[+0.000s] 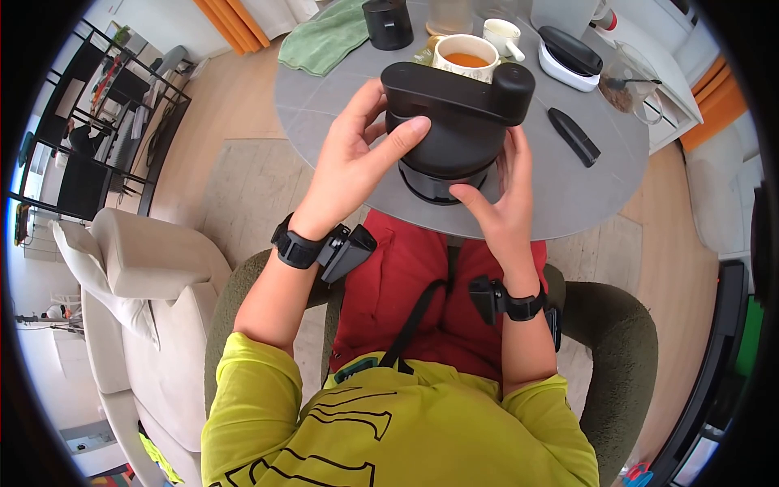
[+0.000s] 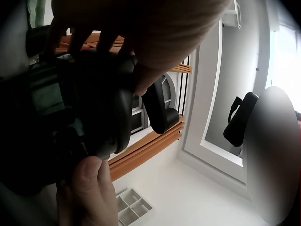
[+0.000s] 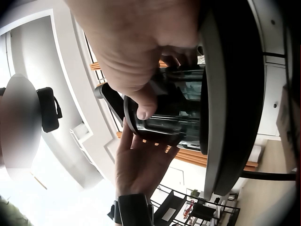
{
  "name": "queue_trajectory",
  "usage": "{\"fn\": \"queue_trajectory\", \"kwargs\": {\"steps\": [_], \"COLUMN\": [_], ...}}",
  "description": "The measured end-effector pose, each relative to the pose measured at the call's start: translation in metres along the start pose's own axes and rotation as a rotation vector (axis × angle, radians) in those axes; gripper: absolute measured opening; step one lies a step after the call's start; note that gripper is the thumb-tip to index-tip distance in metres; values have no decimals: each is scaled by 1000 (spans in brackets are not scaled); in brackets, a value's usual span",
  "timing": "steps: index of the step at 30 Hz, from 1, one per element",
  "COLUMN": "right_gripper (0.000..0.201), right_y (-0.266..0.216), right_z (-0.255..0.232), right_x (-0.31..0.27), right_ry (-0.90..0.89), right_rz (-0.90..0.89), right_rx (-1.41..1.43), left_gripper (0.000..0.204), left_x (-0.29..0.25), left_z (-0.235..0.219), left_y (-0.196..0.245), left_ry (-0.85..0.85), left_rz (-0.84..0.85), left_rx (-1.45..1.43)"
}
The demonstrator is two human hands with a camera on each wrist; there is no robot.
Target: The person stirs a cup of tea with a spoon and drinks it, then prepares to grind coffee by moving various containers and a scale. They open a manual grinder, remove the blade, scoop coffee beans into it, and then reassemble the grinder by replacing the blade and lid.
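Note:
A black hand-crank grinder stands at the near edge of the round grey table. Its crank arm lies across the lid, ending in a round knob on the right. Below the lid is a see-through dark container, its base against the tabletop. My left hand holds the upper left side, thumb across the front under the crank. On the lower right side, my right hand grips the body, thumb in front by the container. Its other fingers are partly hidden behind.
Behind the grinder stand a mug of orange-brown drink, a small white cup and a black cylinder beside a green cloth. To the right lie a slim black object, a black-and-white case and a glass jug.

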State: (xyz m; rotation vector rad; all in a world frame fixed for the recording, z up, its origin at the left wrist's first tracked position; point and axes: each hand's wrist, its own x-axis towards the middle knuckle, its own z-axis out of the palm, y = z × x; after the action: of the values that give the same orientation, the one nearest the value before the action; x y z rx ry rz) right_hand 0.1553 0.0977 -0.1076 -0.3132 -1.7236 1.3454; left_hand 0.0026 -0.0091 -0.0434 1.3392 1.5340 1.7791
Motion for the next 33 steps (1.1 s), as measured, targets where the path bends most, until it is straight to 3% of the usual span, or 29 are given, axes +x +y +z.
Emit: {"fn": "queue_trajectory", "kwargs": {"steps": [2,8,10,15,20,22,23,25,30,33], "right_gripper": [102,110,116,112,105,104,104,104,103,103], "right_y": [1,-8,-8,-1,-7,0,2,1,-4,-2], "right_z": [-2,1,5,5,7,8,7,8,9,8], "right_x": [0,4,4,3,3,2,1,2,3,3], "right_ry": [-2,-113,-98,-82,-84,-39,-39,-44,-46,-46], "right_rz": [39,2,40,128,106,27,27,13,20,17], "right_rx": [53,-33,-72,-143,-191,-220,-221,-202,-197,-211], "left_gripper": [40,42,40,36,33,36,36,34,35,36], "left_x": [0,14,16,16,13,17,21,29,26,17], "left_z": [-2,-20,-22,-20,-16,-19,-21,-26,-27,-23], "left_y": [1,9,10,10,17,31,37,47,41,31], "left_ry": [11,-203,-238,-176,-119,-51,-50,-16,-1,-49], "left_rz": [31,-48,-114,-76,-66,31,32,186,184,55], "left_rx": [13,65,-52,-17,-73,-243,-244,-263,-193,-164]}}
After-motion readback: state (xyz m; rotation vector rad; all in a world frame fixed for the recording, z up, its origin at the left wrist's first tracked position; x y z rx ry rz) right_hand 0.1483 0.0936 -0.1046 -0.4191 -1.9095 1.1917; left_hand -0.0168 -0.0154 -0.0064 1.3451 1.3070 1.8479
